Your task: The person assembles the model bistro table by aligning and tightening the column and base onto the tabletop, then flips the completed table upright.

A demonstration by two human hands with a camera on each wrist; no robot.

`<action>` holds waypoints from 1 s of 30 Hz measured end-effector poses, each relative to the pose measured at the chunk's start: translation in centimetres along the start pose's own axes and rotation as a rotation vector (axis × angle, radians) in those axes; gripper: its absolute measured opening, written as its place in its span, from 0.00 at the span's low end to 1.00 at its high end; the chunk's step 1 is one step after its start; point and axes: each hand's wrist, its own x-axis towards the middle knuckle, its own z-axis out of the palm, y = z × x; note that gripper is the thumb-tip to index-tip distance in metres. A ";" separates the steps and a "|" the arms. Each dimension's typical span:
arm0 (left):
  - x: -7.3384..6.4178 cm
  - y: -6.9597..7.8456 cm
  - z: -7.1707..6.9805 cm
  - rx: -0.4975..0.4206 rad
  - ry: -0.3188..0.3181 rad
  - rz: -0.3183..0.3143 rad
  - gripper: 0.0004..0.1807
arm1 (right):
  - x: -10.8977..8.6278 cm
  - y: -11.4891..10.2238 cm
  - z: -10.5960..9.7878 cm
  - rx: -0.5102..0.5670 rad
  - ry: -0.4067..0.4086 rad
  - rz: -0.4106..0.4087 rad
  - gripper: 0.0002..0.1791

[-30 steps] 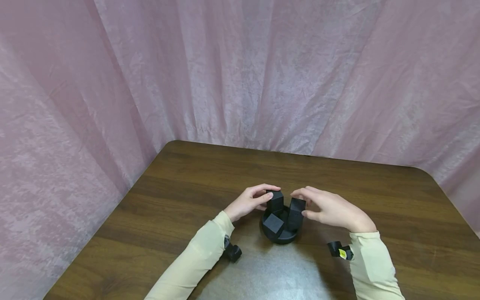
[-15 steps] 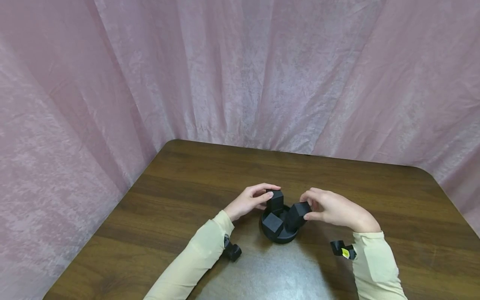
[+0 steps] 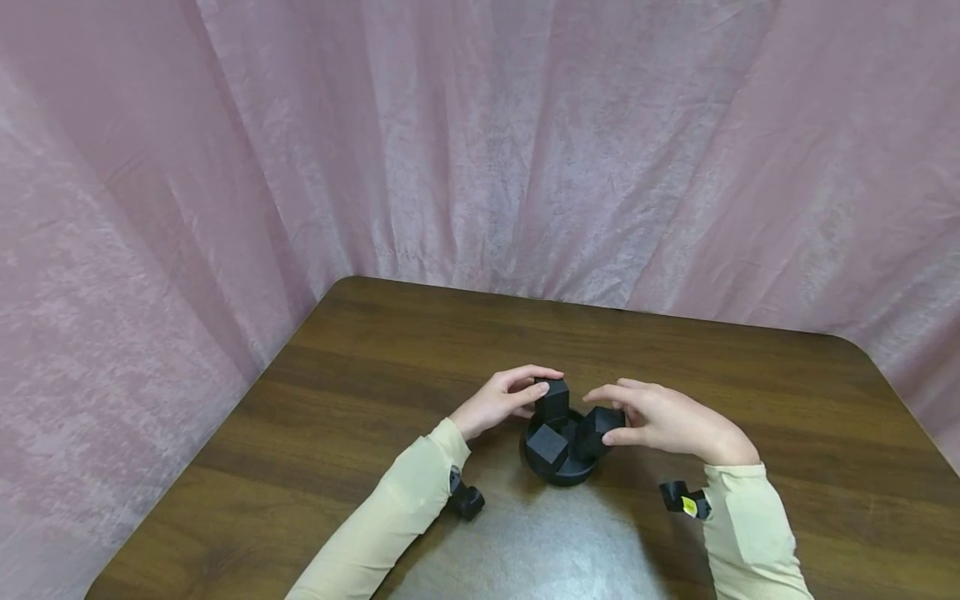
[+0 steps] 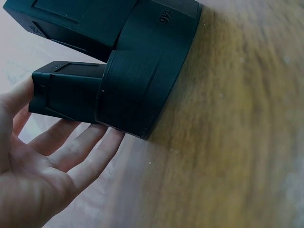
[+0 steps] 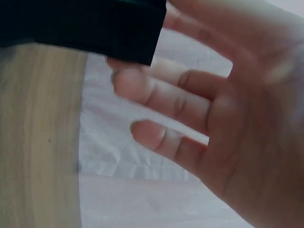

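A black round base (image 3: 561, 477) stands on the table with three black blocky posts rising from it. My left hand (image 3: 497, 403) grips the back left post (image 3: 552, 402), thumb on its top edge. In the left wrist view, fingertips of that hand (image 4: 52, 156) also reach the base's side, which bears raised or engraved characters. At the right post (image 3: 596, 429), which leans outward, my right hand (image 3: 663, 419) has its thumb on the near side and a finger stretched over the top. The front post (image 3: 547, 446) is untouched. Dark surfaces hide how the posts join the base.
The brown wooden table (image 3: 420, 333) has rounded far corners. A pink curtain (image 3: 480, 150) hangs behind its far edge. Small black wrist cameras (image 3: 467, 502) sit under both sleeves.
The right post has swung from upright to leaning right, with my right hand moving along. Lately the right index finger has reached leftward over the post. My left hand stays put.
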 end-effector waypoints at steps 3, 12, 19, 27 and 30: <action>0.0 0.0 0.0 -0.002 -0.002 0.000 0.17 | -0.1 0.2 0.1 0.018 -0.004 -0.034 0.27; 0.2 -0.2 -0.1 -0.002 0.003 -0.002 0.17 | -0.2 1.3 0.1 -0.003 0.034 -0.080 0.27; 0.1 -0.6 -0.1 -0.006 0.033 0.010 0.19 | -0.2 2.4 0.6 -0.028 0.093 -0.045 0.27; 1.0 -2.2 -0.2 0.013 0.083 -0.006 0.19 | -0.1 3.2 0.9 -0.045 0.156 -0.033 0.27; 1.1 -2.0 -0.3 0.104 0.078 -0.004 0.20 | -0.1 3.0 0.6 -0.040 0.130 0.013 0.30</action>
